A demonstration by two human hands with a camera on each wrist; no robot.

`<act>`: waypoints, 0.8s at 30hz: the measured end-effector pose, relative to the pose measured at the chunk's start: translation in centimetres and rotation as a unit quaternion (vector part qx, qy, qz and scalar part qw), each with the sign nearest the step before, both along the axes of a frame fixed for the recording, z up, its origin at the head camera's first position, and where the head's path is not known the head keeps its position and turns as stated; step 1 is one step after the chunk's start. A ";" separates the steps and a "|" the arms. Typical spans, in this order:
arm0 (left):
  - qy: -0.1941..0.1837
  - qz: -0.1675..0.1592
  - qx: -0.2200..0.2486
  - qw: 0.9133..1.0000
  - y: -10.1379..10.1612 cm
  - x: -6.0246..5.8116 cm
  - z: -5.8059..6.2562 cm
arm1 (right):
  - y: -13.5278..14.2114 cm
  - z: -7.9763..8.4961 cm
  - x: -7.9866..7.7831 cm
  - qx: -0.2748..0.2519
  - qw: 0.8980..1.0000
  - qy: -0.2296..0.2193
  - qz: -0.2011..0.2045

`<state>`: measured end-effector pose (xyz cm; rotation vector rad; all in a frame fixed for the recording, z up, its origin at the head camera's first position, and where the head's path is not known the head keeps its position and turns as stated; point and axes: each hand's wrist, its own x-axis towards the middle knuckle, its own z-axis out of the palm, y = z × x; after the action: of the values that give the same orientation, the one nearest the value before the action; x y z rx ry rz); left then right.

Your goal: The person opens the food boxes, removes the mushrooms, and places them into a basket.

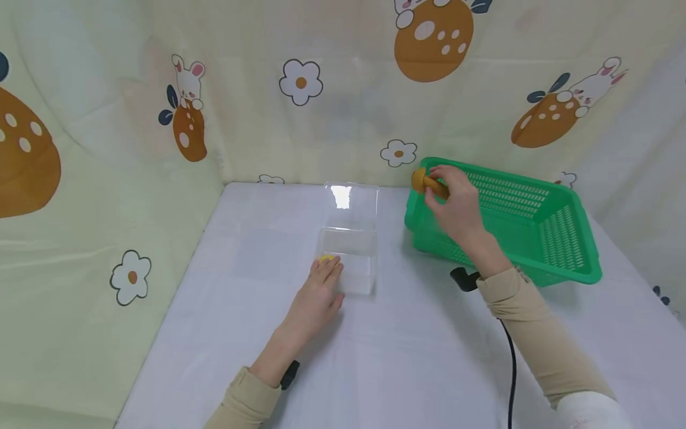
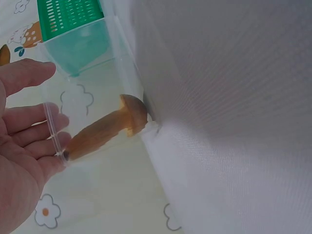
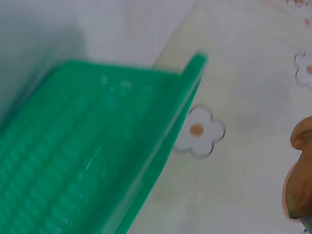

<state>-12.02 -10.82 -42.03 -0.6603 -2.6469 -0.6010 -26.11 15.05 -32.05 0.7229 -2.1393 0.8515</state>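
Note:
My right hand [image 1: 458, 205] pinches a brown mushroom [image 1: 420, 180] by its stem, above the left end of the green basket [image 1: 584, 238]. At the right edge of the right wrist view, part of that mushroom [image 3: 301, 183] shows. A second mushroom [image 2: 100, 132] lies inside a clear plastic box [image 1: 360, 275]; from the head, mostly hidden by my left hand [image 1: 316, 301], only a bit of its yellow is visible. The left hand's fingers lie nearly straight over the box's left side, touching its rim, with the thumb held apart.
The box's clear lid [image 1: 351, 202] lies folded back toward the wall. A patterned cloth [image 1: 343, 125] hangs behind the white-covered table [image 1: 257, 238]. Beneath the right forearm runs a black cable [image 1: 513, 369].

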 end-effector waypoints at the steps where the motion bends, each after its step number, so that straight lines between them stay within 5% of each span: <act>1: -0.002 0.001 -0.001 1.000 0.0 0.0 0.0 | 0.8 0.3 -0.4 -0.004 1.000 -0.006 -0.009; 9: -0.005 0.003 0.006 1.000 0.0 0.2 0.1 | 6.2 1.6 -3.2 -0.004 0.992 -0.098 -0.082; 16: -0.008 0.004 0.005 1.000 -0.4 0.2 0.1 | 9.4 0.2 -5.5 0.001 0.964 -0.231 -0.135; 24: -0.005 0.002 0.026 1.000 -0.2 0.2 0.1 | 11.6 -0.3 -7.5 0.089 0.943 -0.295 -0.128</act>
<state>-11.82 -11.02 -41.91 -0.6385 -2.6325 -0.6708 -33.58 26.62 -32.39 0.2726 -2.7969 0.8062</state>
